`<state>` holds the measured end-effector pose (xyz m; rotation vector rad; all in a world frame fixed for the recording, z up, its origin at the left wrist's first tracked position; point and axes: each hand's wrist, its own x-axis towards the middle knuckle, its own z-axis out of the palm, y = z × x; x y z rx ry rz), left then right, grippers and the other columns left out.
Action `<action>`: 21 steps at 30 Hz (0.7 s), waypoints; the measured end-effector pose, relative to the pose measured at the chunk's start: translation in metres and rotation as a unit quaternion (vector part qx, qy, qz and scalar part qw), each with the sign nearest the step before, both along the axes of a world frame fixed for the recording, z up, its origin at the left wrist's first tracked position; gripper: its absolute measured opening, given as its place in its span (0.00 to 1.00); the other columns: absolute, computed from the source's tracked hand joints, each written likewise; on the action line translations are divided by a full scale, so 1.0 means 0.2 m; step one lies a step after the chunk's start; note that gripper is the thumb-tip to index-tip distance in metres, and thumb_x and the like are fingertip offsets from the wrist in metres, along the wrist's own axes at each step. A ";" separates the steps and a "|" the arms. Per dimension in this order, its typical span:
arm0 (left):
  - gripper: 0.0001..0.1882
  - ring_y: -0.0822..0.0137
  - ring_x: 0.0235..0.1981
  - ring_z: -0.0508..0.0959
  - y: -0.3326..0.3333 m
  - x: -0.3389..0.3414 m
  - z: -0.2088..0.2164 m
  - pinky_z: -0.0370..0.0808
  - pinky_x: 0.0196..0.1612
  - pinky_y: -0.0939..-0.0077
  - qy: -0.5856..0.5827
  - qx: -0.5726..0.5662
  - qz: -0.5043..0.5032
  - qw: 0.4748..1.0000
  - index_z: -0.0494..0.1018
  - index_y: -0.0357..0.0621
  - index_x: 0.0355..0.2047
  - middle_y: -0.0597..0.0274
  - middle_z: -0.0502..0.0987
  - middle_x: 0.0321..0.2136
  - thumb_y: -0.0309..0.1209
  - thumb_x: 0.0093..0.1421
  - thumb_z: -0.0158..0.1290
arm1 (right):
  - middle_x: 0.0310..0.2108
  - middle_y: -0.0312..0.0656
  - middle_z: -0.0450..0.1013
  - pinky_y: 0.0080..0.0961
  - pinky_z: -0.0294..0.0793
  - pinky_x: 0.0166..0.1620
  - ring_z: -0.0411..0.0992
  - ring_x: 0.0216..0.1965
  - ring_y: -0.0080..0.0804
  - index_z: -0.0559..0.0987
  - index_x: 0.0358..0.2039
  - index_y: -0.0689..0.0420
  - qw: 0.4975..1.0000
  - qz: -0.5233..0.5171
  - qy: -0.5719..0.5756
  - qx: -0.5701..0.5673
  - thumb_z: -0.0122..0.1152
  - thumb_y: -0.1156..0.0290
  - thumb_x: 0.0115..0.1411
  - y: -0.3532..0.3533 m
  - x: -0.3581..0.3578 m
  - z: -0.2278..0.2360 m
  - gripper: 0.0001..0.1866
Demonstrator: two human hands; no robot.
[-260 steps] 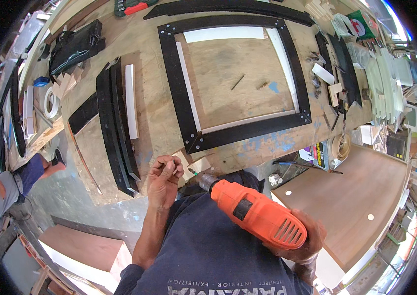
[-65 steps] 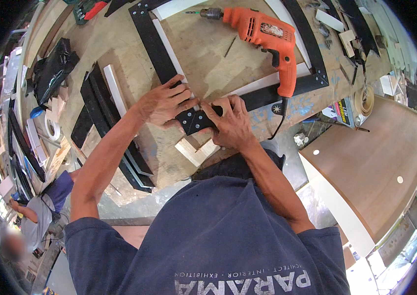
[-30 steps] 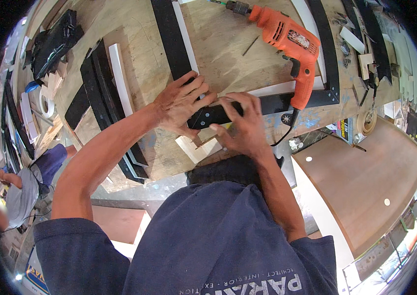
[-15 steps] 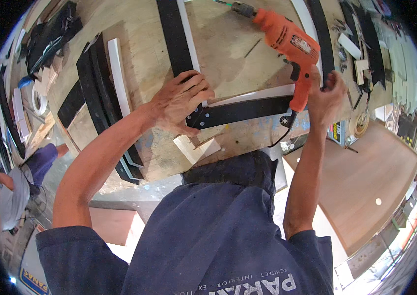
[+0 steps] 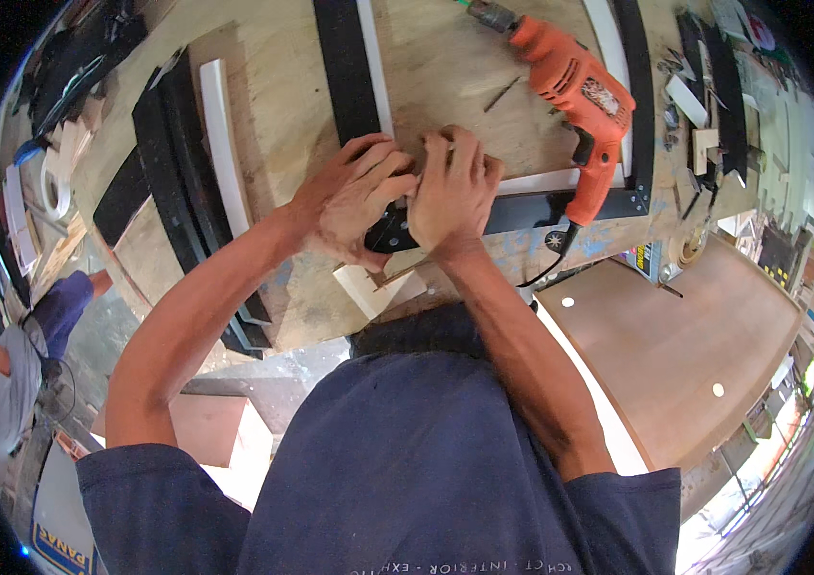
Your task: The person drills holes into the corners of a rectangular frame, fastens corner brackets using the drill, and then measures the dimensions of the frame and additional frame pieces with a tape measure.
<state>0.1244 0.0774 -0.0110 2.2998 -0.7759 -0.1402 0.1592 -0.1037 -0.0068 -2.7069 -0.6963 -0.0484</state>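
Observation:
A black frame (image 5: 530,212) with a white inner strip lies on the plywood bench, screw heads showing at its near left corner. My left hand (image 5: 351,203) is closed over that corner, fingers across the bar and thumb at the near edge. Right beside it, my right hand (image 5: 452,196) has its fingers bent over the near bar, gripping the frame; its fingertips are partly hidden. An orange power drill (image 5: 584,105) rests on its side across the frame's right part, untouched, its cord running off the near edge. Just below my left hand sits an L-shaped pale wood block (image 5: 366,290).
Black strips (image 5: 198,163) and a white strip (image 5: 225,144) lie to the left. Scattered hardware and a roll of tape (image 5: 689,247) are at the right. A brown panel (image 5: 680,335) stands beyond the bench edge. Another person (image 5: 19,364) is at the far left.
My right hand has left the drill's handle area and moved left to the frame's corner, next to my left hand. The drill lies on the frame; my left hand stays at the corner.

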 end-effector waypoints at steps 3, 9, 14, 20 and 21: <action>0.45 0.50 0.63 0.64 0.01 -0.04 0.01 0.53 0.69 0.53 0.042 0.036 -0.005 0.998 0.69 0.47 0.50 0.51 0.68 0.53 0.51 0.33 0.72 | 0.45 0.44 0.67 0.47 0.62 0.50 0.69 0.48 0.45 0.75 0.41 0.55 1.000 0.026 -0.004 -0.003 0.60 0.65 0.54 0.00 -0.01 -0.02 0.15; 0.39 0.50 0.61 0.67 0.06 0.09 0.01 0.60 0.64 0.48 -0.032 -0.129 0.138 0.981 0.69 0.46 0.51 0.52 0.67 0.55 0.49 0.44 0.72 | 0.43 0.45 0.68 0.46 0.63 0.49 0.70 0.47 0.44 0.76 0.42 0.54 0.999 0.009 0.008 -0.031 0.59 0.66 0.54 -0.01 0.01 -0.04 0.15; 0.29 0.49 0.59 0.70 0.21 0.63 -0.07 0.64 0.60 0.51 -0.197 -0.084 0.497 0.841 0.73 0.40 0.53 0.49 0.73 0.53 0.48 0.60 0.60 | 0.44 0.44 0.69 0.46 0.63 0.49 0.70 0.47 0.43 0.75 0.43 0.55 1.000 0.016 0.007 -0.020 0.56 0.69 0.56 0.00 0.02 -0.05 0.14; 0.48 0.41 0.62 0.66 0.30 0.89 -0.08 0.64 0.65 0.52 -0.065 -0.002 0.466 0.882 0.67 0.36 0.61 0.40 0.64 0.61 0.43 0.41 0.73 | 0.45 0.42 0.69 0.46 0.63 0.48 0.70 0.46 0.42 0.75 0.43 0.55 1.000 0.011 0.013 -0.014 0.55 0.71 0.56 -0.01 0.02 -0.03 0.13; 0.47 0.42 0.61 0.66 0.36 0.91 -0.14 0.65 0.65 0.53 -0.150 -0.017 0.481 0.864 0.69 0.37 0.60 0.40 0.65 0.60 0.42 0.39 0.73 | 0.44 0.41 0.69 0.46 0.64 0.47 0.70 0.45 0.43 0.75 0.43 0.55 1.000 0.013 0.013 -0.024 0.56 0.71 0.56 0.00 0.02 -0.03 0.13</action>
